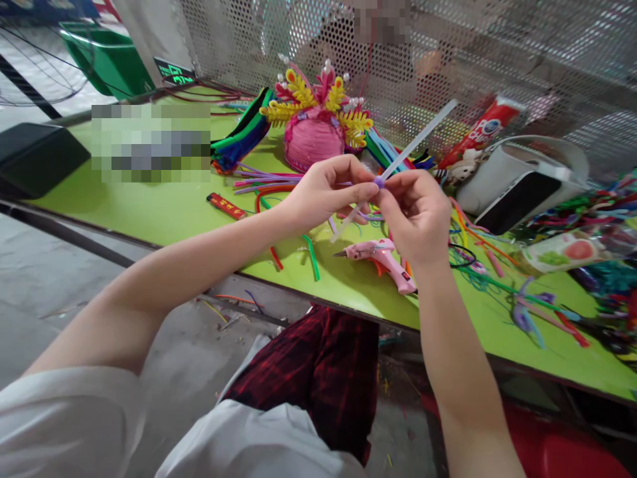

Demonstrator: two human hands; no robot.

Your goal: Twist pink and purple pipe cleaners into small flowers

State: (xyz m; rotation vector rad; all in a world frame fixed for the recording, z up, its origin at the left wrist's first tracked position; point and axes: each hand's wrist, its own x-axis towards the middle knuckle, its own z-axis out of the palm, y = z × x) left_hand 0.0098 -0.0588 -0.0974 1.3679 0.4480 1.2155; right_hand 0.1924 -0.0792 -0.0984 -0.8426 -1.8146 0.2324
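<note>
The left hand [323, 192] pinches a clear stick [418, 141] low down. The right hand [415, 212] pinches a purple wire [379, 181] wrapped on it. The stick points to 2 o'clock above the table [164, 206]. It looks light and stiff; the wire looks soft and bendy. Best held near the wrap.

The desk [164, 212] is bright green. A pink crown [314, 126] with yellow and pink fuzzy bits stands near the back. Beside it on the left lies a bunch of fuzzy sticks [239, 136] in many colours. A small red lighter [226, 206] lies near the middle. A pink glue gun [381, 259] rests near the front edge. More loose sticks [537, 312] are spread on the right side. A white box [517, 182] sits at the back right.
</note>
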